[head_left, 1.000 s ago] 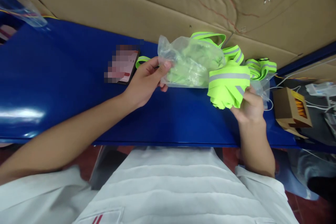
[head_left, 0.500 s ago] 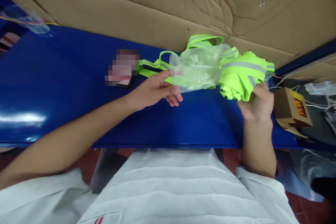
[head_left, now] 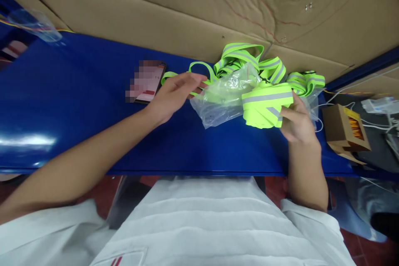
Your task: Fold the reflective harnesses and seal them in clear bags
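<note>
My right hand (head_left: 297, 120) grips a folded bundle of neon yellow strap with a grey stripe (head_left: 263, 106) above the blue table. Left of that bundle a clear plastic bag (head_left: 218, 108) lies crumpled on the table, its right side partly behind the bundle. My left hand (head_left: 177, 93) is at the bag's upper left corner, fingers apart and pointing right, with nothing visibly held. More neon straps (head_left: 241, 56) are heaped behind the bag, and a loop of strap (head_left: 201, 66) passes behind my left fingers. Another folded strap bundle (head_left: 304, 83) sits behind my right hand.
A phone (head_left: 148, 83), partly pixelated, lies left of my left hand. A clear plastic cup (head_left: 40, 27) is on its side at the far left. Brown cardboard (head_left: 140, 12) stands along the back. An open carton (head_left: 346, 129) and white cables are at the right.
The plastic bag has come away from my left fingers and lies lower on the table. My right hand has moved left and down with the strap bundle. My left hand has shifted slightly left and up.
</note>
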The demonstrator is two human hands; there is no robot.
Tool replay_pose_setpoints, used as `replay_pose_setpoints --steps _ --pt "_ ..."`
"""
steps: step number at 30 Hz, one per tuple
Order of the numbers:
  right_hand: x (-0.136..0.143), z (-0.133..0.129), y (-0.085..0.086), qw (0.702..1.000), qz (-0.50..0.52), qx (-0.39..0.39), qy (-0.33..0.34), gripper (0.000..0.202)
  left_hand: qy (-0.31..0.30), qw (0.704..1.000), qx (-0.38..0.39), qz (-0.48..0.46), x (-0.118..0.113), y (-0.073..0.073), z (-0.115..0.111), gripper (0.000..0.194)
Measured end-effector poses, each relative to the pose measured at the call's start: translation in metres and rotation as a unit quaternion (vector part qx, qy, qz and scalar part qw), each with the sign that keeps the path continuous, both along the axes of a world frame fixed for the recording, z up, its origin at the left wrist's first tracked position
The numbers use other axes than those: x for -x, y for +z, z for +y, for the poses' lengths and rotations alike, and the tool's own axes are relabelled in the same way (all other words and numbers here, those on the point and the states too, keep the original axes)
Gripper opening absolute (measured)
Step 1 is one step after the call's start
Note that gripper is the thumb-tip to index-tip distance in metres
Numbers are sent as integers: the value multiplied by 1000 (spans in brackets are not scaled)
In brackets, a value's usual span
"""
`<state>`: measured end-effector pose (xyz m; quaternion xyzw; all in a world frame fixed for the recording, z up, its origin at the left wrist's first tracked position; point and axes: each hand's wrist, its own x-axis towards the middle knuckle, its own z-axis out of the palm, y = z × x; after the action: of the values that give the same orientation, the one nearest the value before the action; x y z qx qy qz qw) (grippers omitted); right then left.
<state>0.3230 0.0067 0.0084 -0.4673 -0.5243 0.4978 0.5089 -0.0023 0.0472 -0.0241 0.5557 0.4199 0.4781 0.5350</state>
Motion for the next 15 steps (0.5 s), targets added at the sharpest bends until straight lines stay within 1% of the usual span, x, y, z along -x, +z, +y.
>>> replay_pose_setpoints --steps 2,3,5,7,9,11,12,13,14,15 --pt "-2 1 0 1000 1 -6 -5 44 -65 998 14 21 0 0 -1 46" --pt "-3 2 0 1000 1 -10 -9 44 -85 996 23 22 0 1 -2 46" --pt "-6 3 1 1000 1 -10 -13 45 -94 995 41 12 1 1 -3 41" --pt "-9 4 4 1000 1 2 -11 47 -70 996 51 -3 1 1 -2 40" --pt "-11 3 6 1000 0 18 -1 48 -25 999 45 -5 2 2 1 41" --pt "-8 -1 6 999 -7 30 17 51 17 1000 8 14 3 3 2 43" --pt "-5 -3 6 999 -11 35 32 52 23 999 -16 28 4 5 2 44" --pt "-1 -7 4 997 -17 43 53 55 8 999 -31 41 4 7 1 47" --pt "5 -10 2 995 -22 54 80 57 -30 998 -28 52 5 10 -2 53" --pt "11 -14 0 991 -28 66 109 60 -86 994 -5 63 5 12 -4 61"
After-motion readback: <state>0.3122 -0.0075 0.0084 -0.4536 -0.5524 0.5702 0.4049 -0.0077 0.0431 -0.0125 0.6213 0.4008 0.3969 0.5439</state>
